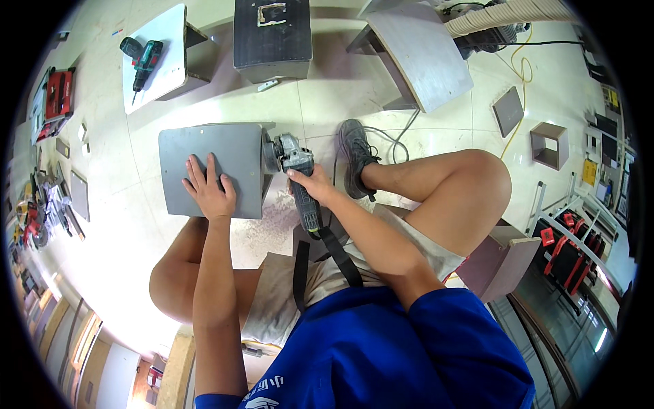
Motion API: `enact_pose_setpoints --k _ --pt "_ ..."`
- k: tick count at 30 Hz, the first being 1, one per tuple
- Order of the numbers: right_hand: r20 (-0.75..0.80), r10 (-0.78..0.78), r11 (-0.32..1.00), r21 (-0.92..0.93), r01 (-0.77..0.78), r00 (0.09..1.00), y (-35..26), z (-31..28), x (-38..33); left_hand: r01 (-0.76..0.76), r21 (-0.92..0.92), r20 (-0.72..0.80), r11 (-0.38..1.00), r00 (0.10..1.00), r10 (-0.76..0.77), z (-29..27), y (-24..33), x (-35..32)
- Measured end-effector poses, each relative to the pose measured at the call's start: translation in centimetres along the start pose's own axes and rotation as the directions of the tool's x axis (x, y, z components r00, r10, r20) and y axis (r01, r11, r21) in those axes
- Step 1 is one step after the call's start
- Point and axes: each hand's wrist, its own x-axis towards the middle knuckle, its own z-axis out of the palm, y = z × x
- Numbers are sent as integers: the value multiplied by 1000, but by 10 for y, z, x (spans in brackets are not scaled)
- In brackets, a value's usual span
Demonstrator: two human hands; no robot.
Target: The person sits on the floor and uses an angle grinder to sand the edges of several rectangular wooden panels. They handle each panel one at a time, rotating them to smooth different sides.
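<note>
My left hand (210,189) lies flat with spread fingers on top of a grey board-built stool (243,151). In my right hand (312,185) is an angle grinder (304,204), gripped around its dark body. The grinder's metal head and disc (272,155) sit at the stool's right edge; whether the disc touches it I cannot tell. Pale dust (272,228) covers the floor below the grinder. The grinder's lower end is near my lap, beside a black strap (338,255).
Beyond the stool stand a black box (272,41), a white-topped stool (178,51) bearing a green drill (146,65), and a grey-topped stool (426,58). My shoe (355,157) is right of the grinder, with a grey cable (402,140) beside it. A yellow cord (524,68) runs along the right.
</note>
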Motion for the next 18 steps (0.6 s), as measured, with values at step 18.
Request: enact_pose_setpoints --k 18 --pt "-31 54 998 -28 -55 998 4 4 -8 9 -28 -5 1000 1000 -9 -1 0 0"
